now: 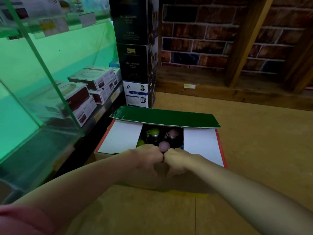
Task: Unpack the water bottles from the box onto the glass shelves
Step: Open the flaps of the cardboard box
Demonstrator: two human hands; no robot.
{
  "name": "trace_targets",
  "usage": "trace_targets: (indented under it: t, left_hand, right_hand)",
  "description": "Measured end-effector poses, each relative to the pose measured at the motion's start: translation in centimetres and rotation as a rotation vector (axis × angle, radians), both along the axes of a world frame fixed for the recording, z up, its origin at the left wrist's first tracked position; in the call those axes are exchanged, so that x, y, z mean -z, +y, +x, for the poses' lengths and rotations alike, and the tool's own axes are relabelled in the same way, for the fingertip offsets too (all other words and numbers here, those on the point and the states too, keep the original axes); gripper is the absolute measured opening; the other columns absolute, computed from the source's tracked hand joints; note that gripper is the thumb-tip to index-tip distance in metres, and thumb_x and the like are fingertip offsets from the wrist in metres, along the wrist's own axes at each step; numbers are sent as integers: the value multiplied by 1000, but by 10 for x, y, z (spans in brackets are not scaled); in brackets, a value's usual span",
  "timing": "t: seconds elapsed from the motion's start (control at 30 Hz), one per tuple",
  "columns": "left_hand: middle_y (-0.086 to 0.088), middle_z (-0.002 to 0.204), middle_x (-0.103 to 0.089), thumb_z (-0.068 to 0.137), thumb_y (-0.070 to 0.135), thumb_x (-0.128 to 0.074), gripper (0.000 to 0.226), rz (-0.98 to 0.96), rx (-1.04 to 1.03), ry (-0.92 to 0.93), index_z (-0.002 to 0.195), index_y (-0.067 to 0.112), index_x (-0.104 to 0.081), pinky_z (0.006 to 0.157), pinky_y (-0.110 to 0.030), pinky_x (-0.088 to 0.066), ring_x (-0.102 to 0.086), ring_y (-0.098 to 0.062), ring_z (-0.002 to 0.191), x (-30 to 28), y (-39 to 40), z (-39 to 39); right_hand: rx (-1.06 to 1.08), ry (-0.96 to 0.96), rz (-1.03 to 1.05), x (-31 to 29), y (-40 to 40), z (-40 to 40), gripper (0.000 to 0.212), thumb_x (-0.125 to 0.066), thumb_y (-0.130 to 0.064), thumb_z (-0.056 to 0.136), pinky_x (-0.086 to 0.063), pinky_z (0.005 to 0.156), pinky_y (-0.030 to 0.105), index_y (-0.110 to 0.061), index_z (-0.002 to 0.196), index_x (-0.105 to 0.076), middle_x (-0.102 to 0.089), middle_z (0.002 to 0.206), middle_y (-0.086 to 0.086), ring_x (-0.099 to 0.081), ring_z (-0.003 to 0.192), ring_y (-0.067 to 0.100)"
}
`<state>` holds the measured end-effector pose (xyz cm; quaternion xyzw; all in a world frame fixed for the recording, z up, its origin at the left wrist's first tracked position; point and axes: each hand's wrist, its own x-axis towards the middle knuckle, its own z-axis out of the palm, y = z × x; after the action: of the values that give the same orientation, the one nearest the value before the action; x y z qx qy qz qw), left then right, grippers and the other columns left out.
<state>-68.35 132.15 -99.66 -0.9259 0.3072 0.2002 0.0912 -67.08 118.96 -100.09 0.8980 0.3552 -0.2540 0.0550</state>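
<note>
A cardboard box (pixel 118 138) stands on the floor in front of me with its far green flap (pixel 165 117) raised and its white side flaps folded out. Inside, in the dark opening, I see several steel water bottles: one with a green lid (pixel 153 132) and one with a pink lid (pixel 173 134), with another pink lid (pixel 164 145) nearer to me. My left hand (pixel 147 157) and my right hand (pixel 179 159) sit knuckle to knuckle at the box's near edge, fingers curled over the near flap (pixel 199 184). The glass shelves (pixel 42 65) are at the left.
Boxed goods (pixel 92 78) lie on the lower shelf to the left of the box. A tall stack of dark cartons (pixel 135 48) and a kettle carton (pixel 138 94) stand behind it. A brick-pattern wall and wooden shelving fill the right. Brown floor surrounds the box.
</note>
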Motion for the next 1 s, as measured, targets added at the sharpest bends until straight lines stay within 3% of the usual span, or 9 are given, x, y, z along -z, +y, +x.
trace_targets:
  t: [0.1,0.2,0.27,0.37,0.43,0.57,0.63,0.77,1.0]
  left_hand:
    - [-11,98,-63,83,42,-65,39,3,3,15,97,6,-64,70,-33,-37,-57,-27,95,1,0,3]
    - [2,65,-50,78,54,-67,45,-30,-63,98,65,13,-53,65,-34,-39,-52,-21,70,-1,3,9]
    - [1,56,-48,75,60,-67,53,-83,-121,140,59,12,-49,61,-34,-40,-49,-19,59,-3,6,12]
    - [-11,75,-65,78,57,-64,54,-168,-185,210,80,3,-64,65,-29,-41,-57,-23,72,-8,11,17]
    - [-10,85,-67,84,43,-58,42,-238,-271,232,89,3,-68,64,-20,-37,-58,-22,81,-13,13,21]
    - [-13,103,-67,85,24,-48,30,-367,-364,35,97,4,-66,74,-28,-40,-60,-28,97,-14,19,31]
    - [-12,120,-57,88,10,-50,28,-408,-406,-40,113,6,-61,87,-29,-40,-54,-28,111,-12,22,36]
    - [-11,135,-45,89,12,-52,45,-434,-436,-94,134,9,-46,101,-31,-36,-44,-27,126,-6,23,43]
    - [-12,148,-34,87,12,-55,57,-590,-460,-390,141,7,-37,116,-37,-26,-25,-28,142,5,14,52]
  right_hand:
    - [-7,6,13,1,0,2,36,-69,-28,80,-51,75,40,-8,109,-63,-59,106,11,-58,94,29]
    - [2,58,25,1,0,5,47,-70,-44,76,-50,73,37,-11,110,-63,-58,97,7,-59,91,26]
    - [25,110,72,2,-4,9,50,-69,-50,75,-48,69,35,-13,108,-63,-60,95,6,-59,89,23]
    - [61,135,167,3,-10,12,46,-65,-52,79,-44,67,35,-12,103,-63,-62,99,10,-59,88,25]
    - [108,138,252,0,-11,13,41,-58,-48,85,-46,76,35,-14,106,-64,-63,105,8,-59,93,23]
    - [195,33,357,-7,-7,19,37,-47,-35,94,-44,88,40,-7,116,-57,-55,116,13,-53,108,29]
    - [203,-32,342,-7,-6,23,47,-45,-35,95,-39,99,40,-8,133,-44,-43,134,12,-42,124,28]
    - [243,-53,367,-5,-7,28,65,-44,-37,96,-23,115,37,-7,148,-19,-9,159,7,-14,145,25]
    - [276,-156,386,1,-4,40,82,-47,-39,95,-15,118,45,-10,150,7,29,154,7,16,146,23]
